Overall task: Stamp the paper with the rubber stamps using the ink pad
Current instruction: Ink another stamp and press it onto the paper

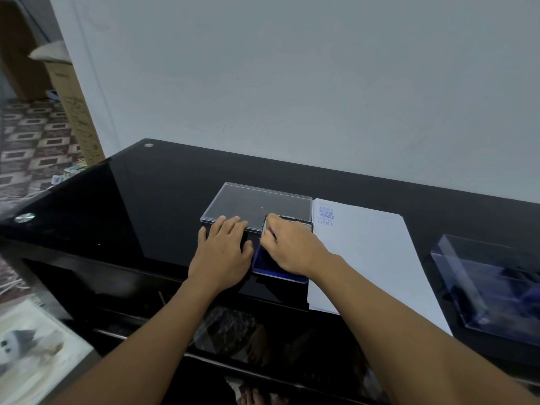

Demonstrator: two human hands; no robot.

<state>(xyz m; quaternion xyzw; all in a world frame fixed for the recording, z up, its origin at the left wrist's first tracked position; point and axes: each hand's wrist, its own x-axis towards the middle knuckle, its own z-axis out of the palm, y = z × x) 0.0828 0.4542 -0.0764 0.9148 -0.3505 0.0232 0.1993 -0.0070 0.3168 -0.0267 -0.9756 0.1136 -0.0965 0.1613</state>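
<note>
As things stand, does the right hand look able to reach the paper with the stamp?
Probably yes. The right hand holds the stamp at the ink pad, and the paper lies just beside the ink pad on that same side, with nothing between them.

A single wide-angle view, worn on the person's head, looks forward and steeply down across a glossy black glass tabletop [163,182] toward a plain pale grey wall [292,68] filling the upper half. It sits close: both bare forearms enter from the bottom edge, and the left hand [225,252] and right hand [292,247] meet near the centre. The lens bends the tabletop's far edge. A patterned brown floor [32,135] shows at the left margin, and a clear plastic box [491,287] is cut by the right.
</note>
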